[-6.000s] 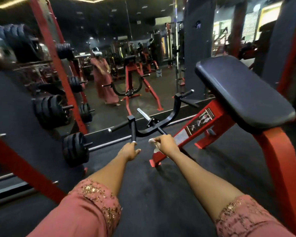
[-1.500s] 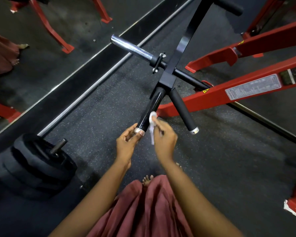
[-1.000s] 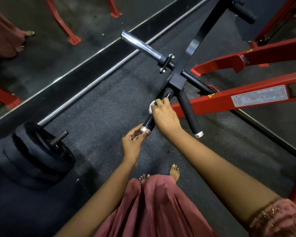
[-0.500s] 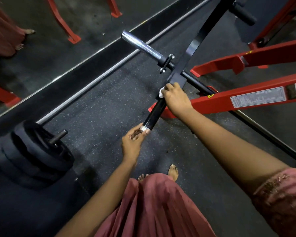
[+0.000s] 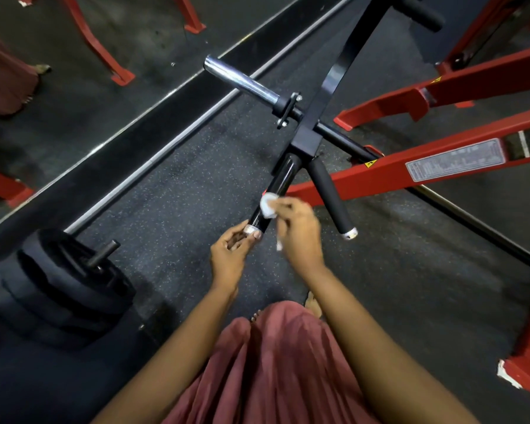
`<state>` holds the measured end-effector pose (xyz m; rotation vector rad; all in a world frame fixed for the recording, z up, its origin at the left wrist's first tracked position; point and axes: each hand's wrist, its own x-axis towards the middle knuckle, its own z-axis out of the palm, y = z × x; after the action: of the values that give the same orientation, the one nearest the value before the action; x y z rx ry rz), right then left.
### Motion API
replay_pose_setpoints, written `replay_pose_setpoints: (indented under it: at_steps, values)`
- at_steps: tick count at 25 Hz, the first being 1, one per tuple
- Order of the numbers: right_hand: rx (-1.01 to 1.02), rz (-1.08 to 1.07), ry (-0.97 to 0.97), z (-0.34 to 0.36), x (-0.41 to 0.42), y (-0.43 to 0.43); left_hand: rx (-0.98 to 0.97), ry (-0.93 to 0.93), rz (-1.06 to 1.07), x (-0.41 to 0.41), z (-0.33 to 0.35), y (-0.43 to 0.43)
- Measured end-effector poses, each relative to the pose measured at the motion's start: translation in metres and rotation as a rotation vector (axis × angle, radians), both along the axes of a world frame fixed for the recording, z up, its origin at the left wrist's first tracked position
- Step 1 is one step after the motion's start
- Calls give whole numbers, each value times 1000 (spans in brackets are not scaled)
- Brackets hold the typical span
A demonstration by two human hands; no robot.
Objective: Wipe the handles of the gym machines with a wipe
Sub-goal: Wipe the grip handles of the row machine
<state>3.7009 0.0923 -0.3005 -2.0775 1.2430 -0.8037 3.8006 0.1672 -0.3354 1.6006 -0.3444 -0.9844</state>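
We look down on a black handle point(image 5: 278, 188) that slopes from a square black joint point(image 5: 306, 141) toward us. Our left hand point(image 5: 230, 250) holds its near end: thumb and fingertips are curled round the pale end cap and pinch it. Our right hand point(image 5: 300, 237) sits just to the right of the handle with its fingers bunched on a white wipe point(image 5: 269, 206). The wipe lies against the handle's right side a little above the cap. This hand is blurred, so we can only say the wipe seems to be pressed to the glossy surface. A small white tail of it shows below the fingers.

A second handle, a matte grip point(image 5: 330, 198), forks from the same joint to the right and ends in its own pale cap, apart from both hands. A chrome bar point(image 5: 240, 82) runs from the joint up and to the left. A flat black arm point(image 5: 338, 68) rises from the joint toward another grip point(image 5: 423, 10) at the top edge.

The red frame point(image 5: 389, 175) passes behind both handles and bears a white label point(image 5: 455, 163) and a small yellow warning mark. More red frame parts stand at the top right and the lower right.

A stack of black plates point(image 5: 65, 289) on a peg sits at the left, well apart from the hands. The floor point(image 5: 178, 191) is dark and speckled. Our red skirt point(image 5: 273, 368) fills the bottom middle, with a bare foot point(image 5: 314, 304) showing just past its hem.
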Motion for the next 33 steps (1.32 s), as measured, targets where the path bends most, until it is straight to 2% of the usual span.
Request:
replay_pose_setpoints:
  at_steps: [3, 7, 10, 14, 18, 22, 26, 29, 33]
  values:
    - [181, -366, -186, 1, -3, -53, 3, 5, -32, 2, 2, 2]
    - [295, -470, -337, -12, 19, -56, 12, 48, -38, 4, 5, 3]
    - [285, -543, -414, -21, 28, -27, 19, 73, -33, 4, 6, 2]
    - [284, -534, -406, -30, 29, 25, 1, 88, -45, 4, 9, 2]
    - [407, -523, -397, -34, 32, 65, -4, 62, -53, 6, 10, 3]
    - [493, -501, -417, -32, 31, 78, 16, -2, -73, 4, 13, 4]
    - [518, -484, -407, -27, 7, 63, 66, -38, -190, 18, 19, 0]
    - [436, -529, -413, -20, -13, 36, 122, -160, -311, 26, 27, -15]
    - [306, -567, -385, -18, -35, -2, 164, -425, -484, 11, 33, -55]
